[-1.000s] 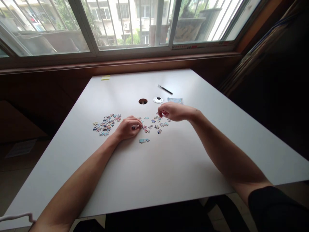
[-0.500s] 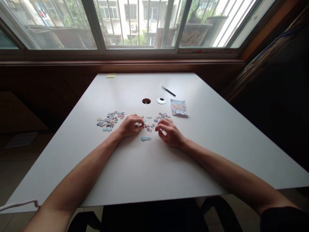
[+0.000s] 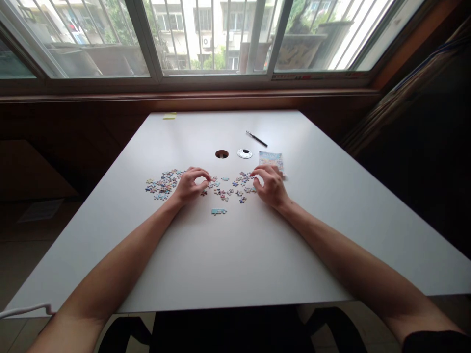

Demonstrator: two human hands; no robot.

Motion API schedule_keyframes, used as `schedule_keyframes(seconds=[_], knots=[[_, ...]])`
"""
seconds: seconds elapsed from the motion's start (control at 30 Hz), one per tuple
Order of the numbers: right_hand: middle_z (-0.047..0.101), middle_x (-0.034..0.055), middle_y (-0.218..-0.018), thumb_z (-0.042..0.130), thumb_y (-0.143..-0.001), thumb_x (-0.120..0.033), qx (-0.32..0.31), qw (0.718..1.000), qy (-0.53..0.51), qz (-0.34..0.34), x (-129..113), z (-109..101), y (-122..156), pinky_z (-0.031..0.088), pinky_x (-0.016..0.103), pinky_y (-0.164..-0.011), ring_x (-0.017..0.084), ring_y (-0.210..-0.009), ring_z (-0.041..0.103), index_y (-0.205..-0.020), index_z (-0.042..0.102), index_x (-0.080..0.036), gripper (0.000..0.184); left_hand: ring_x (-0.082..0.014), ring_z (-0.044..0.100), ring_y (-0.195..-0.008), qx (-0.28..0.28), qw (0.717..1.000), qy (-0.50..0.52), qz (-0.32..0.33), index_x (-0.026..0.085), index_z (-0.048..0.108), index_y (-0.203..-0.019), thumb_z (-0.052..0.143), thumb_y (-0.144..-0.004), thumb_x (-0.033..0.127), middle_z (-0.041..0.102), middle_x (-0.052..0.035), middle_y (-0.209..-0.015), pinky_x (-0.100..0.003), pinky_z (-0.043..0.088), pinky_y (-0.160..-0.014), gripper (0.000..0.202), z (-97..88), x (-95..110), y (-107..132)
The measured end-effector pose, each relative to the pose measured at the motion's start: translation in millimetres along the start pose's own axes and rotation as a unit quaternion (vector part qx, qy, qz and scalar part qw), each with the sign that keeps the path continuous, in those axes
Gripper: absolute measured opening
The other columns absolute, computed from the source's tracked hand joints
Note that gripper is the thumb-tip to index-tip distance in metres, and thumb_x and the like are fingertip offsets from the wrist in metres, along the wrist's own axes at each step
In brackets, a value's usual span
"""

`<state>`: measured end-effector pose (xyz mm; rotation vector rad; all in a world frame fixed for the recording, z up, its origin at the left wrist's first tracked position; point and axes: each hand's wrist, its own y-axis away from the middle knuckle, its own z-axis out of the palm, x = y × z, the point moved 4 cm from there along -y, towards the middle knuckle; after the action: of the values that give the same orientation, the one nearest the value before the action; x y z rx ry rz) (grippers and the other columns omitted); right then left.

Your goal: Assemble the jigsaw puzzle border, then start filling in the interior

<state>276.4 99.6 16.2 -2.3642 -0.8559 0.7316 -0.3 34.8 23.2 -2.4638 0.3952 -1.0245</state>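
1. Beneath a wide barred window [image 3: 156, 73], a white table [image 3: 228, 260] stretches toward the viewer, its surface pale and lightly glossy, brightest near the glass.
2. Outside, a light building [image 3: 217, 24] shows beyond the bars, with greenery and large planters [image 3: 300, 51] nearer the panes.
3. Brown wood runs below the sill; the room falls dark on both sides, with a dim, draped shape [image 3: 415, 108] at the right.
4. Jigsaw pieces lie in two groups on the tabletop: a dense pile [image 3: 162, 186] at the left and a looser scatter [image 3: 222, 194] between the hands. A short joined strip [image 3: 219, 212], mostly light blue, sits apart on the near side of the scatter.
5. The left hand [image 3: 189, 186] rests between the groups, thumb and forefinger curved into a loop; whether the tips pinch a piece, I cannot tell.
6. The right hand [image 3: 270, 186] curls at the scatter's right edge, fingertips close to pieces; its grip cannot be made out either. It partly covers a printed packet [image 3: 270, 158].
7. Farther back are a round hole [image 3: 222, 154], a silvery ring [image 3: 241, 155], a pen [image 3: 256, 138] and, at the far left corner, a yellow note [image 3: 170, 116].
8. A white cable [image 3: 27, 311] crosses the near left corner.
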Motion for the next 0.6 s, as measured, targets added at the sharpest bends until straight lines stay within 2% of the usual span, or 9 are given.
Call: schedule_keyframes(seconds=[0.2, 0.37, 0.5, 0.6], knots=[[0.062, 0.0093, -0.131, 0.055, -0.092, -0.024, -0.044, 0.997, 0.026, -0.051, -20, 5, 5, 0.039, 0.05, -0.104, 0.032, -0.131, 0.046, -0.101, 0.069, -0.022, 0.017, -0.0236, 0.057, -0.106, -0.014, 0.999, -0.052, -0.005, 0.024, 0.076, -0.083, 0.062, -0.081, 0.019, 0.072, -0.0027, -0.103, -0.042, 0.043, -0.103, 0.015, 6.1, 0, -1], [0.051, 0.0101, -0.146, 0.056, -0.092, -0.028, -0.057, 0.996, 0.048, -0.044, -20, 6, 6, 0.034, 0.055, -0.109, 0.035, -0.14, 0.036, -0.104, 0.069, -0.022, 0.019, -0.0279, 0.046, -0.125, -0.044, 0.989, -0.14, 0.0, 0.032, 0.079, -0.101, 0.063, -0.089, 0.03, 0.062, -0.0022, -0.13, -0.048, 0.037, -0.109, 0.02, 14.7, -3, -1], [0.048, 0.0105, -0.148, 0.055, -0.093, -0.028, -0.051, 0.996, 0.062, -0.048, -27, 5, 6, 0.033, 0.056, -0.11, 0.035, -0.142, 0.034, -0.104, 0.068, -0.022, 0.019, -0.0295, 0.044, -0.128, -0.056, 0.986, -0.159, 0.001, 0.033, 0.078, -0.098, 0.064, -0.09, 0.035, 0.062, -0.0029, -0.132, -0.051, 0.035, -0.108, 0.017, 19.2, -3, -2], [0.048, 0.0106, -0.149, 0.056, -0.093, -0.028, -0.046, 0.995, 0.066, -0.053, -32, 4, 9, 0.033, 0.056, -0.11, 0.036, -0.142, 0.033, -0.104, 0.069, -0.021, 0.018, -0.0316, 0.044, -0.128, -0.062, 0.99, -0.124, 0.0, 0.028, 0.076, -0.093, 0.066, -0.087, 0.03, 0.063, -0.0049, -0.13, -0.055, 0.033, -0.108, 0.012, 20.0, -2, -3]])
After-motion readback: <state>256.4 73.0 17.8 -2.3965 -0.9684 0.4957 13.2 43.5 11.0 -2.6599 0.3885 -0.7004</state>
